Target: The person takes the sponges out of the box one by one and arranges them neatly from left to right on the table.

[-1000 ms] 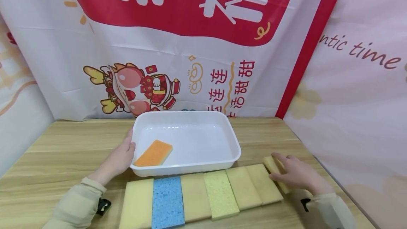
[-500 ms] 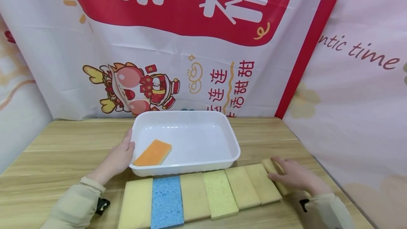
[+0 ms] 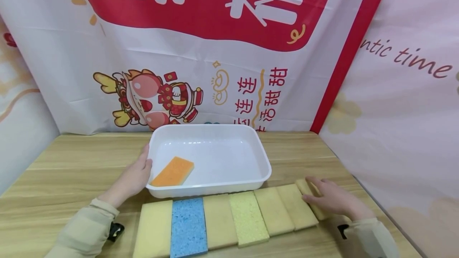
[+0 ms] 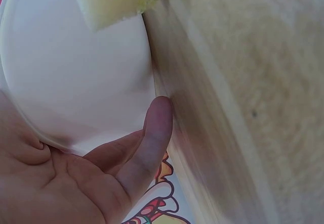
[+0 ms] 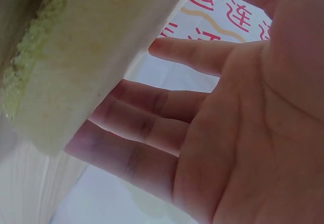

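My left hand rests against the left wall of a white rectangular tray. In the left wrist view its fingers lie fairly straight along the tray's side. An orange-topped sponge lies flat in the tray's left front corner. At the right end of a row of sponges, my right hand touches the last pale yellow sponge, partly hidden under it. The right wrist view has extended fingers against the edge of that sponge.
In front of the tray, the row also holds a pale yellow sponge, a blue speckled one, a lime-yellow one and several beige ones. A printed cloth hangs behind the wooden table.
The last sponge on the right has come down flatter beside the row, and my right hand has shifted slightly toward the front with it. My left hand and the tray stay put.
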Motion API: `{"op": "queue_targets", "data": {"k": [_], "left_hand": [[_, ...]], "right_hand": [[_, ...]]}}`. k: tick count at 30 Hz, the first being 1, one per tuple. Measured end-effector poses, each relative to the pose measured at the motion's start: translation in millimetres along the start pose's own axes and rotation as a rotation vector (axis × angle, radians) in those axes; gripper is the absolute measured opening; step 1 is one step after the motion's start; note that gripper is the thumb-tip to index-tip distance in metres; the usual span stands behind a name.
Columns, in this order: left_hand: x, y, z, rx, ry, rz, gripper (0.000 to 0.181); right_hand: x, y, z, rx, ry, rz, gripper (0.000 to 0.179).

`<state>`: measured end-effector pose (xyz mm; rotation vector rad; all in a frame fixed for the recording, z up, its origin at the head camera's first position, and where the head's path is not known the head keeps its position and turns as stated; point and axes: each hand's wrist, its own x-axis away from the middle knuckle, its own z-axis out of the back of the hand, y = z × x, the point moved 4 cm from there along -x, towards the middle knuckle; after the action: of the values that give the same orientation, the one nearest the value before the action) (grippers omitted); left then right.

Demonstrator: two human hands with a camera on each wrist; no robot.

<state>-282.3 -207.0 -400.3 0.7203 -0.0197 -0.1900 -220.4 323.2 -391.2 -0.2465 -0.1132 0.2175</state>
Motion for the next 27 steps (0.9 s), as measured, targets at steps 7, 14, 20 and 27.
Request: {"op": "queue_targets", "data": {"k": [7,14,20,27], "left_hand": [[-0.2,0.3,0.0,0.000,0.003,-0.002,0.060],[0.7,1.3,0.3,0.012,-0.002,-0.004,0.060],[0.8,0.4,0.2,0.005,-0.002,0.005,0.060],[0.6,0.2,-0.1,0.005,0.001,0.009,0.061]], "right_hand": [[0.4,-0.6,1.5,0.005,-0.005,0.001,0.078],[-0.6,-0.3,1.9,-0.004,-0.021,0.011,0.073],[-1.6,1.2,-0.5,0.004,-0.032,-0.006,0.072],[-2.0,0.4,-0.6,0.004,-0.037,-0.014,0.073]]}}
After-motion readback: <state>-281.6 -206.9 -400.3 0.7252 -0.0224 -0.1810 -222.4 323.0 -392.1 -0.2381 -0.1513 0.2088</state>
